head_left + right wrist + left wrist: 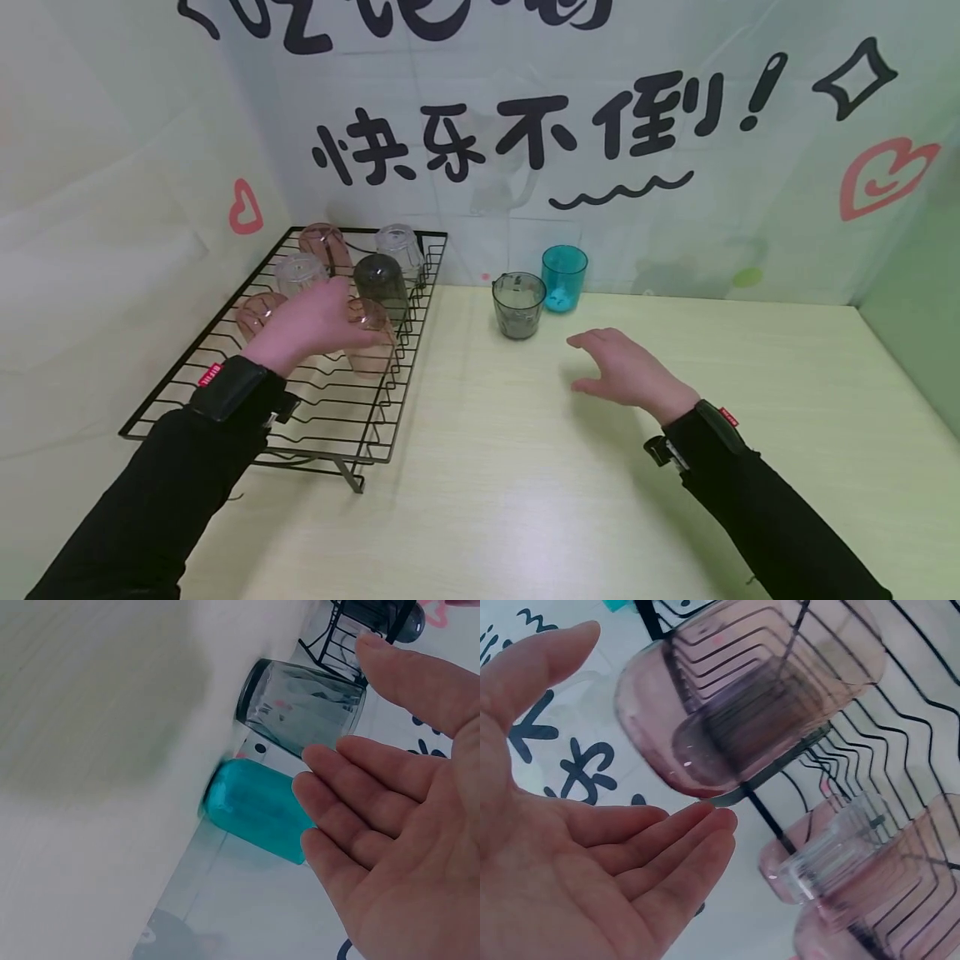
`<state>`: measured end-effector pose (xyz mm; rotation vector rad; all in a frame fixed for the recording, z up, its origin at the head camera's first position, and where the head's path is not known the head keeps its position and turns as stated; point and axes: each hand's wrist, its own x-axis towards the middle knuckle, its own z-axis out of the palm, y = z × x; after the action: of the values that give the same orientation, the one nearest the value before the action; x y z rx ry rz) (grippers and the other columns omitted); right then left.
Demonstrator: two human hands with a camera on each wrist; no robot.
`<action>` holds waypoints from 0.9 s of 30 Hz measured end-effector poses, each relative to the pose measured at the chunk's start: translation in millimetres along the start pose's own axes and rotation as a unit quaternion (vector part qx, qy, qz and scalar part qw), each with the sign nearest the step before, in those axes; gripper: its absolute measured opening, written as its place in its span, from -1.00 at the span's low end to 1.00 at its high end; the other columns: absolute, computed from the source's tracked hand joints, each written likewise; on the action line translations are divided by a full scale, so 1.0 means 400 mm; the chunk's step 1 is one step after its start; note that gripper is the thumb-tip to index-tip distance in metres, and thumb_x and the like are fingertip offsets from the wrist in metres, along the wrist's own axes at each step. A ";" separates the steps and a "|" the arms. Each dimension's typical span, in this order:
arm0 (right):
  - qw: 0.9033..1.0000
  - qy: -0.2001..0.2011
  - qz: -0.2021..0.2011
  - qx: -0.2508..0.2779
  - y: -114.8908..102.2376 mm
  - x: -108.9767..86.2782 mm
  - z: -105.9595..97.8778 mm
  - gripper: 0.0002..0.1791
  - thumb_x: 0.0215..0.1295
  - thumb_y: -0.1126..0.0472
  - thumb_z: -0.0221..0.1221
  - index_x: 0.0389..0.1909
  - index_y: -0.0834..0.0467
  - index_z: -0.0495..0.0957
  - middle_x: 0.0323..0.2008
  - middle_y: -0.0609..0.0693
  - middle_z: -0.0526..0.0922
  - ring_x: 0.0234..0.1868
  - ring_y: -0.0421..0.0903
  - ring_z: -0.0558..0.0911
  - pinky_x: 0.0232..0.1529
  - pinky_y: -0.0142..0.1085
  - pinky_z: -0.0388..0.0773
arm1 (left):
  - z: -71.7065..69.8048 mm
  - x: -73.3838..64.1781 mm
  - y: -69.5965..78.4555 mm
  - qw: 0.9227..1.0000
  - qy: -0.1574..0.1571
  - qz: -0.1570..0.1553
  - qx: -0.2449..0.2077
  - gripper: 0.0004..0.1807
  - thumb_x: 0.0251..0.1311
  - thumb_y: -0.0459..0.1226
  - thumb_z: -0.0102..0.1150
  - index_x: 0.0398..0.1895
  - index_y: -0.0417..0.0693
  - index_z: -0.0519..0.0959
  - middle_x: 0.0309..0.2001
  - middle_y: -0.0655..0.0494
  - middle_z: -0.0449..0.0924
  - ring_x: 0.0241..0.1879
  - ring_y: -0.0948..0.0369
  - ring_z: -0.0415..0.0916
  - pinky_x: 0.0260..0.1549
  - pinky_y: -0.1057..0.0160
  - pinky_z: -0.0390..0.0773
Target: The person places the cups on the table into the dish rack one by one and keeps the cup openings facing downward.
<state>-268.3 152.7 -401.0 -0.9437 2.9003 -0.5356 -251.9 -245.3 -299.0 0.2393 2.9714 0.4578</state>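
Note:
My left hand hovers above the black wire rack, nearest to an upside-down pink glass at the rack's right side. In the left wrist view the thumb and fingers are spread apart with nothing between them, the fingertips close beside the pink glass. Over the table, my right hand is held with relaxed fingers and an empty palm. Ahead of it stand a grey glass and a teal glass, side by side and mouth up; both also show beyond the fingers in the right wrist view.
Other upturned glasses share the rack: a dark grey one, a clear one behind it, another clear one, and pink ones at the back and left. A printed wall sheet borders the table's back edge.

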 end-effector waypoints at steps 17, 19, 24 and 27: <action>0.999 0.033 0.002 -0.011 -0.004 0.056 -0.002 -0.41 0.21 0.18 0.38 0.20 0.36 0.48 0.14 0.24 0.56 0.22 0.22 0.45 0.28 0.04 0.35 | -0.025 -0.027 0.083 0.996 0.065 0.038 0.040 -0.11 0.01 0.04 0.44 0.23 -0.41 0.34 0.14 -0.38 0.40 0.11 -0.24 0.37 -0.03 -0.22 0.48; 0.999 0.043 0.008 -0.010 -0.001 0.063 0.000 -0.43 0.20 0.19 0.39 0.19 0.34 0.50 0.13 0.23 0.57 0.21 0.21 0.46 0.27 0.03 0.36 | -0.022 -0.026 0.093 0.996 0.064 0.041 0.045 -0.09 0.01 0.06 0.44 0.24 -0.41 0.34 0.13 -0.36 0.42 0.11 -0.23 0.37 -0.02 -0.21 0.48; 0.998 0.051 0.014 -0.018 0.005 0.079 0.003 -0.44 0.19 0.19 0.40 0.17 0.32 0.52 0.11 0.20 0.59 0.20 0.18 0.47 0.27 0.02 0.38 | -0.013 -0.023 0.110 0.996 0.053 0.046 0.049 -0.01 0.01 0.07 0.43 0.33 -0.44 0.27 0.17 -0.36 0.41 0.17 -0.21 0.35 0.08 -0.21 0.43; 0.998 0.056 0.007 -0.027 0.004 0.089 0.002 -0.44 0.18 0.20 0.40 0.17 0.33 0.52 0.10 0.20 0.59 0.19 0.19 0.48 0.26 0.01 0.39 | -0.008 -0.022 0.117 0.996 0.049 0.054 0.050 -0.04 0.01 0.05 0.43 0.32 -0.43 0.29 0.17 -0.34 0.41 0.15 -0.20 0.37 0.09 -0.19 0.43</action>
<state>-297.8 133.0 -400.2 -0.9274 3.0322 -0.5282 -237.2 -203.6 -280.7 0.4022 3.0932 0.3407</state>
